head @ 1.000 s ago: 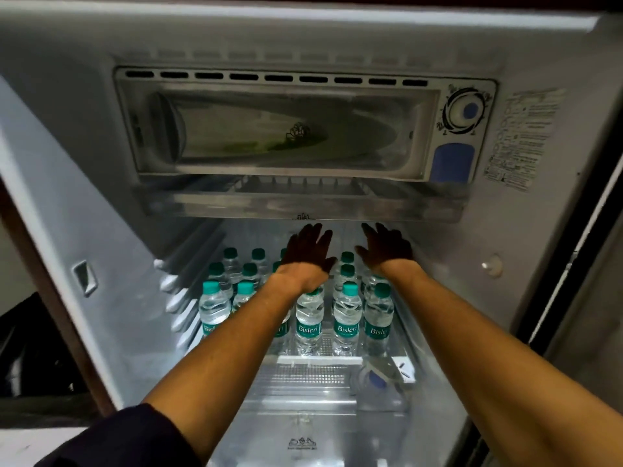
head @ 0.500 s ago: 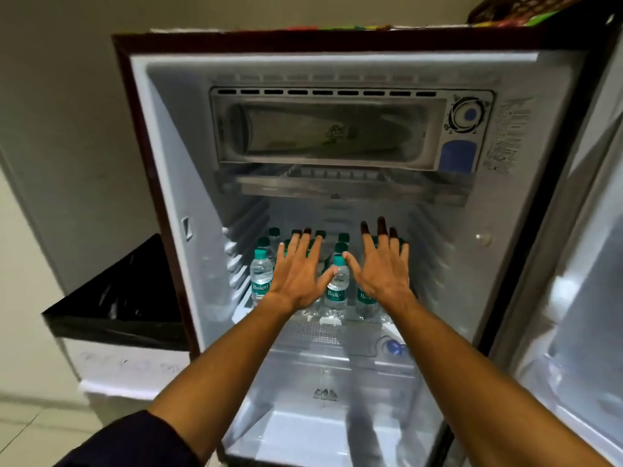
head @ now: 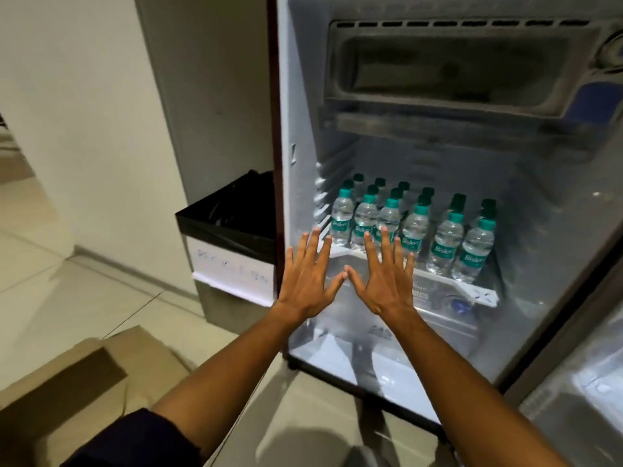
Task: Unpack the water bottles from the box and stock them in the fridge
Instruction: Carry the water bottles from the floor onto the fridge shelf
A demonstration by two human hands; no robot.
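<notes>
A cardboard box (head: 84,372) sits on the floor at the near left. Both hands, the left hand (head: 308,276) and the right hand (head: 387,278), are spread flat with thumb tips meeting, holding nothing, before the open fridge (head: 296,129). Water bottles (head: 414,227) stand in rows on its shelf (head: 472,288).

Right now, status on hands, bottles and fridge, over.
Left hand and right hand open, fingers spread, holding nothing. Water bottles upright in rows on fridge shelf. Cardboard box on floor, lower left. Nothing blocking.
</notes>
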